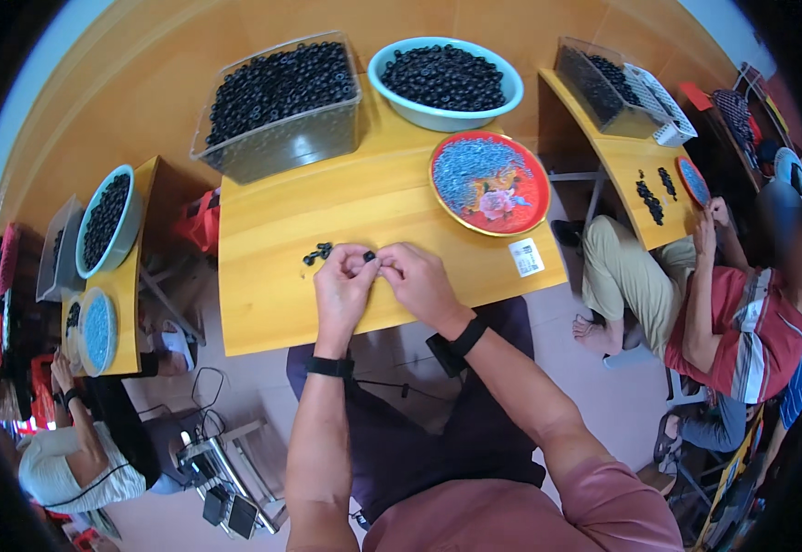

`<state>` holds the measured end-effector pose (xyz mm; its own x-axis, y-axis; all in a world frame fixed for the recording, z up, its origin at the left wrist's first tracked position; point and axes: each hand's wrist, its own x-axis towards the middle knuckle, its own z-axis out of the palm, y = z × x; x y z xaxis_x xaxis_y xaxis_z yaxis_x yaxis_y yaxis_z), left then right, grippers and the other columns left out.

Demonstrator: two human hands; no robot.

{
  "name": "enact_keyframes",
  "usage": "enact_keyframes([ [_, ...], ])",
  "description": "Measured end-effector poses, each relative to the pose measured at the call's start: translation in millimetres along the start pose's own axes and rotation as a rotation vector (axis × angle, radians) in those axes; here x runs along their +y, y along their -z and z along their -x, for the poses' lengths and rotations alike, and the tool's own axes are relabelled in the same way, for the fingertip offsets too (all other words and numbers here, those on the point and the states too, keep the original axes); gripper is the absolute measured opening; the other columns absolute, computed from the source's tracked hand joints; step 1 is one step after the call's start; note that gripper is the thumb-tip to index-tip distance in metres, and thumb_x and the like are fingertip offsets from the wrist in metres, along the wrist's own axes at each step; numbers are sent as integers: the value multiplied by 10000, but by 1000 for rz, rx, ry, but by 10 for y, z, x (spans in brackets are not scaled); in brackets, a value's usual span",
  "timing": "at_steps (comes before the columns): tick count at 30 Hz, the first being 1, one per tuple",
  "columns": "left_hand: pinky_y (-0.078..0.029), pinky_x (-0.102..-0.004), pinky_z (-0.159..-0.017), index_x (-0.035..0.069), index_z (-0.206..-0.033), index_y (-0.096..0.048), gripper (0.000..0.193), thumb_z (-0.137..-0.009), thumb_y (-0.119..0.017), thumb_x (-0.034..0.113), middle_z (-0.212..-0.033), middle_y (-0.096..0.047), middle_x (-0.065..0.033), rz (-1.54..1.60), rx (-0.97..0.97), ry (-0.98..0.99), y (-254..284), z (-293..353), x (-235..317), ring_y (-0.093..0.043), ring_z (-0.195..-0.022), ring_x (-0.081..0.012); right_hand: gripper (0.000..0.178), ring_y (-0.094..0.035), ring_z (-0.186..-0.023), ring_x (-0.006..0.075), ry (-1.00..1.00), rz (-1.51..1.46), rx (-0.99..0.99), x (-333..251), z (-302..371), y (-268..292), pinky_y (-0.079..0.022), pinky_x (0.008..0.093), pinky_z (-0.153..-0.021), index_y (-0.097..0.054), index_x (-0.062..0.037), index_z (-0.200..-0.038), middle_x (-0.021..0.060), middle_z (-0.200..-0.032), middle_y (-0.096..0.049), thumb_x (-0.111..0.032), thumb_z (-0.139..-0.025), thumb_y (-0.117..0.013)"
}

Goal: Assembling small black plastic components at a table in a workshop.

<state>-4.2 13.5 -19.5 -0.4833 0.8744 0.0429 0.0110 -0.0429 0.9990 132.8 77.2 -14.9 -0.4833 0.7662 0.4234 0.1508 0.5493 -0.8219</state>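
A white printed label (526,258) lies near the right hand (418,283).

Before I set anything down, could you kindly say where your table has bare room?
The widest bare patch lies between the clear bin, the loose black beads and the left edge of the table. A smaller one separates the red tray from the right hand. The far side is crowded with the bin and light-blue basin.

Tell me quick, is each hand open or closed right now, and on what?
Left hand: closed, holding a black piece at its fingertips.
Right hand: closed, fingertips beside that piece; whether it grips anything cannot be told.
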Motion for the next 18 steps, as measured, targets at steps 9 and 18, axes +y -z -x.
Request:
enact_keyframes([
  [9, -550, -226, -722, -43, -1035, -640, 144, -918, -716, -7, -891, -729, -75, 62, 8, 28, -10, 15, 49, -678, -781, -89, 121, -672, -808, 299, 91, 253, 34, -21, -25, 11, -485, 414, -741, -691, -66, -942, 84, -842, -713, -118, -836, -712],
  [18, -528, -220, -696, -23, -1084, -628, 169, -937, -706, 5, -878, -715, -53, -52, 17, -7, 36, 19, 7, -670, -781, -90, 126, -668, -858, 343, -48, 146, 59, 10, -13, 10, -501, 444, -774, -677, -46, -975, 138, -894, -711, -133, -887, -700],
])
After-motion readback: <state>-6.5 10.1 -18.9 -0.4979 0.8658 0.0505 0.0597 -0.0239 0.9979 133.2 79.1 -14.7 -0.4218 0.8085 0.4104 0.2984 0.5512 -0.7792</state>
